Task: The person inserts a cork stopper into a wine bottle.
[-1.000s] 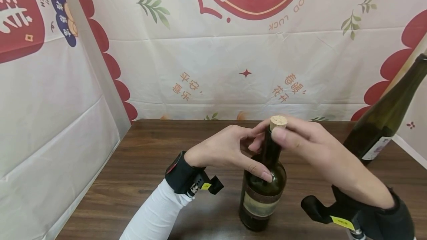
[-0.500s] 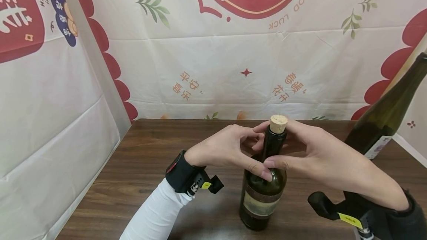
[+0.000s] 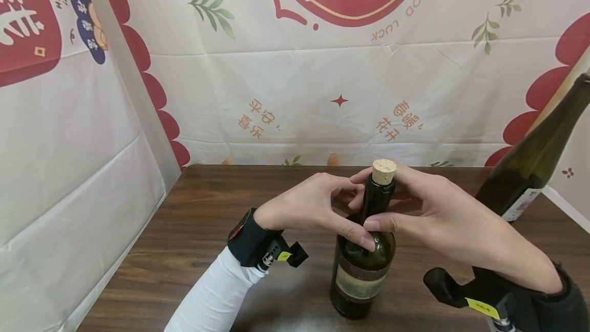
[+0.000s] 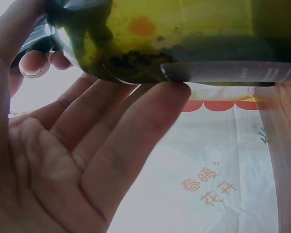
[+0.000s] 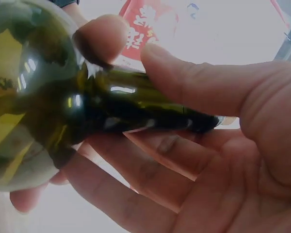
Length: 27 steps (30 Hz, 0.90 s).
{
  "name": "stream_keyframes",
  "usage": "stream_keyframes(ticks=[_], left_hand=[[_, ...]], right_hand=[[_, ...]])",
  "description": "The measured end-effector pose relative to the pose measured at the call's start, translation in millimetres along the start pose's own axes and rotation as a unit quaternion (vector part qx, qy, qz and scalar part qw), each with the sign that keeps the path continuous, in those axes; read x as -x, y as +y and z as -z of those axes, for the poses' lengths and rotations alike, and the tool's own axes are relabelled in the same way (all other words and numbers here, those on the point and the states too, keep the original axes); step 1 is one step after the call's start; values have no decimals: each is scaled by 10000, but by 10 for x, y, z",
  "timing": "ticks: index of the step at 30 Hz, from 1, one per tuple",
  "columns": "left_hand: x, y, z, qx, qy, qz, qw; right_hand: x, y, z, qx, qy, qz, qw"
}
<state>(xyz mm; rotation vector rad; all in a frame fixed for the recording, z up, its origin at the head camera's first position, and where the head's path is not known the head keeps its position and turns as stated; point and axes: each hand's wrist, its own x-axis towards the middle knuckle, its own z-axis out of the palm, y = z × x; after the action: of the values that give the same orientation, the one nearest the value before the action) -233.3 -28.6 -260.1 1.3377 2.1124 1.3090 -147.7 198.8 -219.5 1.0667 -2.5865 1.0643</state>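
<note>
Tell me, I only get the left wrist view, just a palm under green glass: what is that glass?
Observer: A dark green wine bottle standing upright on a wooden table.
Visitor: Is it closed?
Observer: Yes, a cork sits in its mouth.
Visitor: What is the other hand doing?
Observer: The right hand wraps the neck, thumb in front, fingers behind.
Visitor: Anything else there?
Observer: A second green bottle at the table's right edge.
</note>
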Motion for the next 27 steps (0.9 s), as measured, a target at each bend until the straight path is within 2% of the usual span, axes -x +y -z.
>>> stream_keyframes(ticks=[6, 10, 14, 22, 27], left_hand=[[15, 8, 18, -426, 98, -266, 9987], [22, -28, 17, -321, 170, -477, 9982], [12, -46, 9, -207, 262, -540, 9980], [-15, -58, 19, -384, 625, -590, 9956], [-35, -101, 47, -315, 818, -796, 9930]], right_hand=[[-14, -38, -28, 13, 198, 9, 9998], [-26, -44, -50, 22, 355, -109, 9993], [-32, -31, -71, 74, 548, -201, 9983], [-72, 30, -111, 218, 1264, -68, 9917], [-104, 45, -120, 265, 1721, -122, 9847]])
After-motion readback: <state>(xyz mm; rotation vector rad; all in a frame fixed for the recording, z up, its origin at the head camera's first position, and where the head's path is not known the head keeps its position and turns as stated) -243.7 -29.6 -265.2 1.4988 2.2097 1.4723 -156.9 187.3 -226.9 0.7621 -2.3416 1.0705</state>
